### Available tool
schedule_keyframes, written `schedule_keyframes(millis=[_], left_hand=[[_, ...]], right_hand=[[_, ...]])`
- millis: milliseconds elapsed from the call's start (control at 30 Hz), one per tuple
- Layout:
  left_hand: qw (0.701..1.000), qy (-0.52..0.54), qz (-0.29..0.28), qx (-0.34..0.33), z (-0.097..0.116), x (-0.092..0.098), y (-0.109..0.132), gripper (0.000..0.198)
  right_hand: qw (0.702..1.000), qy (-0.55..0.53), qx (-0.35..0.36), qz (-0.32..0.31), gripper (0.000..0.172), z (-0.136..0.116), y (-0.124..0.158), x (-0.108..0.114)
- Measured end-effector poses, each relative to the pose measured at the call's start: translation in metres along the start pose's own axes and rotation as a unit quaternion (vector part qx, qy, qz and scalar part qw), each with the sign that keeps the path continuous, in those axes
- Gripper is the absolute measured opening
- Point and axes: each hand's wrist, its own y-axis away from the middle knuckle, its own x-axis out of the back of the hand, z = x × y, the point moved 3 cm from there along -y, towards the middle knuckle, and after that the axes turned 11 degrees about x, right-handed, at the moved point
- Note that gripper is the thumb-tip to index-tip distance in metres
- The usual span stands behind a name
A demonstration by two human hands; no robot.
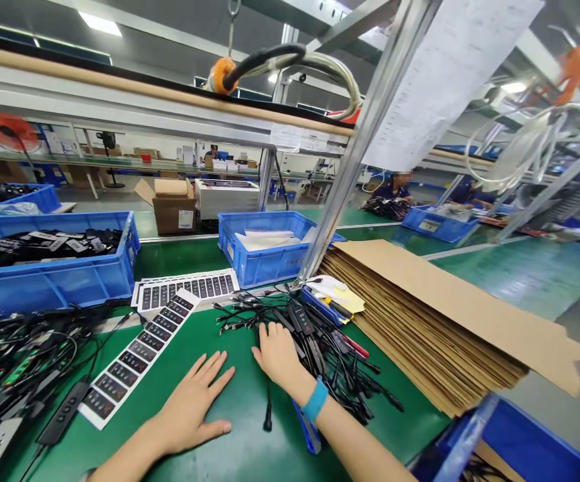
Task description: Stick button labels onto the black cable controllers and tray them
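My left hand [194,405] lies flat on the green tabletop [240,455], its fingers spread and nothing in it. Beside it is a strip of black labels [136,358] on white backing. My right hand [278,355], with a teal wristband, is at the left edge of a pile of black corded controllers [315,348]. Its fingers curl over a black cable [268,412], whose plug end sticks out below the palm. What lies under the palm is hidden. A blue-handled tool [307,428] lies partly beneath the right wrist.
Left are more corded devices [23,381] and a blue bin [53,278] of black parts. Ahead sit label sheets [189,289] and a blue tray [264,251] with papers. A metal post [353,157] rises before stacked cardboard [435,321]. Another person [395,187] sits beyond.
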Motion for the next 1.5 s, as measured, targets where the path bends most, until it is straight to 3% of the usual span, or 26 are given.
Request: schedule_keyframes(millis=[100,233,333,433,567,667,800,900,1033,1200,1300,1333,1433,1500], left_hand=[[0.999,0.029,0.032,0.012,0.001,0.003,0.003,0.078],[0.992,0.071,0.105,0.023,0.005,0.01,0.007,0.07],[0.993,0.087,0.073,-0.031,0.01,0.01,0.007,0.072],[0.994,0.094,0.022,-0.052,0.01,0.009,0.004,0.065],[0.995,0.083,0.032,-0.044,0.01,0.009,-0.002,0.048],[0.993,0.088,0.044,-0.068,0.02,0.007,-0.006,0.053],[0.991,0.1,0.072,-0.058,0.033,0.004,-0.005,0.032],[0.984,0.145,0.095,-0.037,0.04,0.004,0.0,0.03],[0.966,0.233,0.116,-0.003,0.041,0.005,0.005,0.025],[0.908,0.319,0.239,0.129,0.014,0.012,0.003,0.023],[0.876,0.338,0.279,0.203,-0.003,0.015,0.003,0.028],[0.868,0.345,0.281,0.22,-0.006,0.015,0.003,0.029],[0.861,0.361,0.264,0.241,-0.011,0.012,0.001,0.034],[0.864,0.37,0.247,0.237,-0.012,0.009,0.001,0.036]], right_hand=[[0.999,-0.013,0.032,-0.013,0.03,-0.02,-0.004,-0.002],[0.991,-0.059,0.112,-0.031,0.027,-0.057,0.017,-0.003],[0.976,-0.167,0.136,-0.001,0.03,-0.069,0.041,0.0],[0.973,-0.217,0.07,0.031,0.012,-0.051,0.062,0.006],[0.988,-0.136,-0.07,-0.022,0.004,-0.009,0.095,0.003],[0.984,-0.147,-0.087,-0.059,0.02,0.001,0.12,-0.008],[0.971,-0.189,-0.093,-0.114,0.026,-0.005,0.142,-0.016],[0.954,-0.25,-0.076,-0.146,0.019,0.001,0.146,0.003],[0.954,-0.273,-0.049,-0.115,0.021,0.033,0.137,0.048],[0.975,-0.219,-0.015,-0.043,0.025,0.061,0.112,0.071],[0.963,-0.261,-0.031,-0.057,0.015,0.049,0.11,0.054],[0.961,-0.264,-0.032,-0.08,0.011,0.04,0.112,0.042],[0.959,-0.226,-0.014,-0.17,0.031,0.013,0.127,-0.004],[0.953,-0.213,-0.02,-0.217,0.021,0.005,0.138,-0.032]])
